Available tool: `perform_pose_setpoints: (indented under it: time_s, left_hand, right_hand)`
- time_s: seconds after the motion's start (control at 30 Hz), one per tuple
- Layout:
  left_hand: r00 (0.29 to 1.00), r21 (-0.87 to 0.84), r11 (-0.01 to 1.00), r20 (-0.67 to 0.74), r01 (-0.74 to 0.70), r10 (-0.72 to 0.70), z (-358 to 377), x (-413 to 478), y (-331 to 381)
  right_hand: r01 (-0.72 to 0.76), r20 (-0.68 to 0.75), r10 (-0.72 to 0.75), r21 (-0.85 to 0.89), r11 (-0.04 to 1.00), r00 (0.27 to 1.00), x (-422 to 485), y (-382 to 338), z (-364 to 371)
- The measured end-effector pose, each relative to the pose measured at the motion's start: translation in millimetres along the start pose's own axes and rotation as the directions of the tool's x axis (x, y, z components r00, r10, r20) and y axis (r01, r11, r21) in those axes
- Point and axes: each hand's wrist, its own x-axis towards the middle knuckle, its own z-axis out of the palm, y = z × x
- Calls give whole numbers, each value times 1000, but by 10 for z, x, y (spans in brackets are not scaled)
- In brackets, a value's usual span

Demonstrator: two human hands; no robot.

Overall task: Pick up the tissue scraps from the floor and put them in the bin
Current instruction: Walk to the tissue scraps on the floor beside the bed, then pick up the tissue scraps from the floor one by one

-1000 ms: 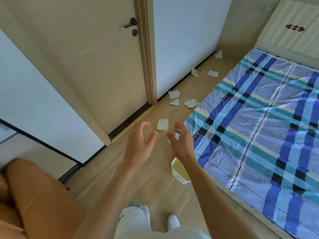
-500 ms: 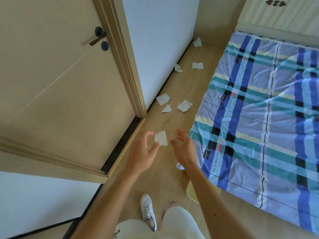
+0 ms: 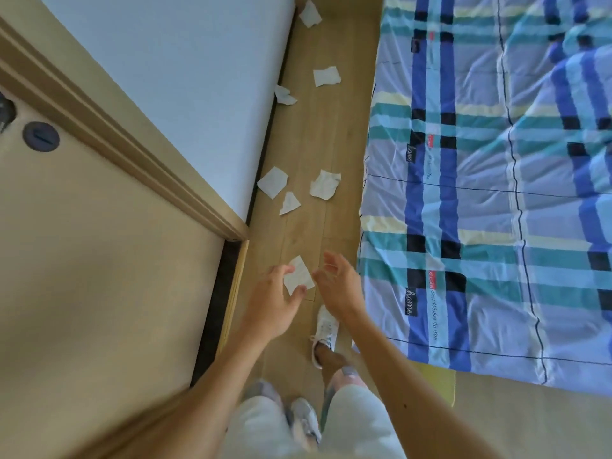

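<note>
Several white tissue scraps lie along the wooden floor strip between the wall and the bed. The nearest scrap (image 3: pixel 298 275) lies flat on the floor between my two hands. My left hand (image 3: pixel 276 301) is open, its fingertips at the scrap's left edge. My right hand (image 3: pixel 337 284) is open just right of the scrap. Further on lie a group of three scraps (image 3: pixel 291 188), then two more (image 3: pixel 326 76), and one (image 3: pixel 309 13) at the top. A yellow edge of the bin (image 3: pixel 445 382) shows behind my right forearm, mostly hidden by the bed cover.
A bed with a blue, teal and white plaid cover (image 3: pixel 496 193) fills the right side. A beige door (image 3: pixel 99 260) and its frame (image 3: pixel 132 140) stand on the left, with a white wall (image 3: pixel 182 61) beyond. My white shoes (image 3: pixel 326 329) stand on the narrow floor strip.
I have stepped forward and the view has tilted down. Both hands have come closer to the nearest scrap. The bin has slipped behind my right arm.
</note>
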Motion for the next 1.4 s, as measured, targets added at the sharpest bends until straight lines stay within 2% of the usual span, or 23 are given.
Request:
perform_pose_setpoints:
  time_s: [0.2,0.33,0.43,0.67,0.77,0.87,1.0,1.17,1.4]
  left_hand:
    - [976,52,995,199,82,-91,467,951,-725]
    - [947,146,983,286,107,-146,1054,1685,-1526]
    - [922,204,973,347,105,-172,1597,2297,-2105]
    - [916,371,925,335,87,-220,3057,3470,-3505]
    - [926,439,894,293,90,-237,3575,3803,-3977]
    - [938,529,848,275,34,-209,3952,4056,-4384]
    - [944,586,810,274,-14,-182,4263,4204,-4754]
    - [964,547,837,232,-21,-127,4333,4295,-4975]
    - [915,558,830,338,-8,-219,4138,4341,-4952]
  right_hand:
    - [-147,46,151,-81,986,987,949,394,478]
    - [-241,44,247,-110,964,968,1630,960,926]
    - [-256,18,260,-129,958,965,2151,1452,1258]
    - [-276,-17,277,-137,951,961,3084,2779,2198]
    - [-282,-23,281,-134,950,959,3321,3323,2433]
    - [-305,-1,307,-133,943,952,3451,3767,2606]
    - [-281,-11,282,-137,950,959,3536,4123,2741]
    - [-278,1,282,-163,947,959,3610,4286,2803]
    - [-295,60,308,-160,942,949,3724,3987,2708]
